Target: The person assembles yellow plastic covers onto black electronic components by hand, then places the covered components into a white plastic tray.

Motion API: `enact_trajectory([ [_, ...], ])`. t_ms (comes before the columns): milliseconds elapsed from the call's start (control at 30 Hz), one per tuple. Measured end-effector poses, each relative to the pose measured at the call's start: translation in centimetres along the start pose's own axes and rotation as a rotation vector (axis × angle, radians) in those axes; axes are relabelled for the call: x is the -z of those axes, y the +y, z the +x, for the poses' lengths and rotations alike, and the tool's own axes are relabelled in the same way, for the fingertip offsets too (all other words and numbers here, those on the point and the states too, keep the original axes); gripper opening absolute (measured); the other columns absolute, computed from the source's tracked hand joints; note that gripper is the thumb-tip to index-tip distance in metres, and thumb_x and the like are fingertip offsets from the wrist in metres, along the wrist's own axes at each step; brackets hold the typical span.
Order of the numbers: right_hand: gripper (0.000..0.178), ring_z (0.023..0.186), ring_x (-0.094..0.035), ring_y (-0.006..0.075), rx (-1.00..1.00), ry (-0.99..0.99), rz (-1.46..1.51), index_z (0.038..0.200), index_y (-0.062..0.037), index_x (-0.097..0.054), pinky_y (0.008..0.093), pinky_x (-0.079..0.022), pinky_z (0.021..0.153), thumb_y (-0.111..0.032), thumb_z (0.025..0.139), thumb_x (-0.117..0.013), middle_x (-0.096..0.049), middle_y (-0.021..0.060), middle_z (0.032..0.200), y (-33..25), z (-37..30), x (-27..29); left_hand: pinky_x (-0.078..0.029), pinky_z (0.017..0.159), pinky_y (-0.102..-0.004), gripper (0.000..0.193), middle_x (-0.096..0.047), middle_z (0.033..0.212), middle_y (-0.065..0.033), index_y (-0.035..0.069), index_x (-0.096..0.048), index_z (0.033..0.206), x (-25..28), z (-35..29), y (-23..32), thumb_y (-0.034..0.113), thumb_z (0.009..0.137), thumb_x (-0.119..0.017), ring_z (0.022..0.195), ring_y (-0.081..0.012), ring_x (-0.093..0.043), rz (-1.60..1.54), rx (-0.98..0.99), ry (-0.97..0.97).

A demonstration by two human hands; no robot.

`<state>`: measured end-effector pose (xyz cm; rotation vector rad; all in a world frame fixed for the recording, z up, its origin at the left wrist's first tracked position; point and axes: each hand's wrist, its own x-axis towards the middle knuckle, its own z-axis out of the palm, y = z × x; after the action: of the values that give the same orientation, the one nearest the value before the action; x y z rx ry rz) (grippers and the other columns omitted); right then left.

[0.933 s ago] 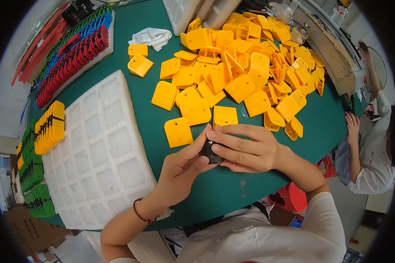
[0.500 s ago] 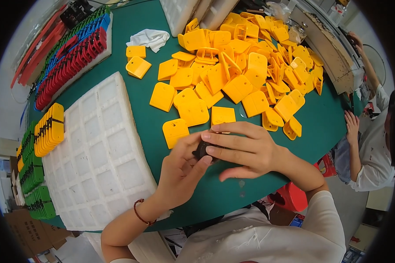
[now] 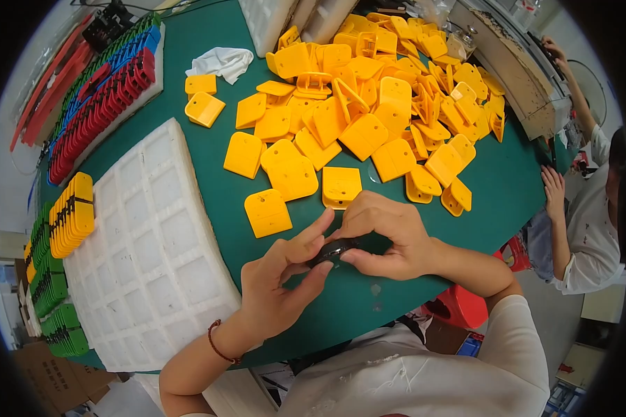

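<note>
1. Black part [image 3: 332, 250] — a small dark piece, too hidden by the fingers to tell its exact shape — sat between both hands in the head view, low over the green table [image 3: 522, 181], just below a single yellow plastic plate [image 3: 341, 186].
2. Against the earlier head pictures little had changed: the two hands stayed joined on the part at nearly the same spot, drifting only a touch leftward. I judged the work on that piece as ongoing, not finished.
3. Left hand [image 3: 279, 285] — thumb and fingers were closed around the part's left end, the thumb stretched over its top.
4. Right hand [image 3: 389, 233] was curled over it from above, fingertips pinched on its right end; both grips were tight on the part, with no gap showing.
5. Around them lay the yellow heap [image 3: 368, 90], a white moulded tray [image 3: 146, 236] to the left, and a white cloth [image 3: 221, 61] farther off.
</note>
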<state>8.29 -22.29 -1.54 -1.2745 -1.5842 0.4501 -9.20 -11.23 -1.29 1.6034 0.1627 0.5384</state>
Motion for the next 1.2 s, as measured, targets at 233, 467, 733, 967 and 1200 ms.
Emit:
enact_trajectory([
  [233,0.016,0.067,-0.053,0.0238,0.018,0.036,0.122,0.084,-0.0014,-0.06,0.031,-0.042,0.06,-0.005,0.072,-0.071,-0.056,0.009,0.074,0.1,-0.2,-0.5,-0.052,0.076,-0.0238,0.011,-0.057,0.118,-0.0243,-0.004,-0.053,0.085,0.4,-0.3,-0.1,-0.007,0.079,-0.061,0.095,-0.0197,-0.065,0.088,-0.014,0.012],
  [467,0.02,0.07,-0.058,0.0229,0.087,-0.004,0.111,0.087,0.0003,-0.062,0.03,-0.047,0.063,-0.003,0.07,-0.072,-0.06,0.0107,0.078,0.4,-0.5,-0.4,-0.049,0.084,-0.0284,0.011,-0.053,0.118,-0.0301,-0.004,-0.05,0.085,0.7,-0.5,0.0,-0.011,0.08,-0.056,0.106,-0.0285,-0.057,0.086,-0.039,-0.073],
  [733,0.019,0.073,-0.054,0.0252,0.201,0.027,0.136,0.088,0.0015,-0.062,0.0337,-0.044,0.065,-0.003,0.071,-0.071,-0.055,0.0092,0.075,0.5,0.0,-0.5,-0.047,0.09,-0.0321,0.016,-0.052,0.118,-0.0332,-0.002,-0.05,0.09,0.9,-0.5,0.1,-0.014,0.08,-0.054,0.109,-0.0345,-0.057,0.141,-0.116,-0.141],
  [967,0.023,0.071,-0.058,0.0249,0.305,0.039,0.061,0.089,0.0018,-0.062,0.0319,-0.048,0.063,-0.001,0.069,-0.073,-0.059,0.0088,0.077,1.0,0.2,-0.3,-0.052,0.07,-0.024,0.018,-0.061,0.112,-0.0206,0.0,-0.052,0.08,0.5,-0.1,-0.2,-0.009,0.072,-0.065,0.08,-0.0227,-0.068,0.219,-0.207,-0.029],
  [1200,0.026,0.073,-0.059,0.0245,0.301,0.07,-0.064,0.089,-0.0004,-0.064,0.0321,-0.048,0.065,-0.005,0.067,-0.077,-0.061,0.0093,0.081,1.3,0.3,-0.6,-0.05,0.079,-0.0281,0.03,-0.063,0.099,-0.0131,0.001,-0.051,0.096,-0.3,-0.1,-0.3,-0.012,0.072,-0.064,0.087,-0.0225,-0.063,0.465,-0.185,0.092],
])
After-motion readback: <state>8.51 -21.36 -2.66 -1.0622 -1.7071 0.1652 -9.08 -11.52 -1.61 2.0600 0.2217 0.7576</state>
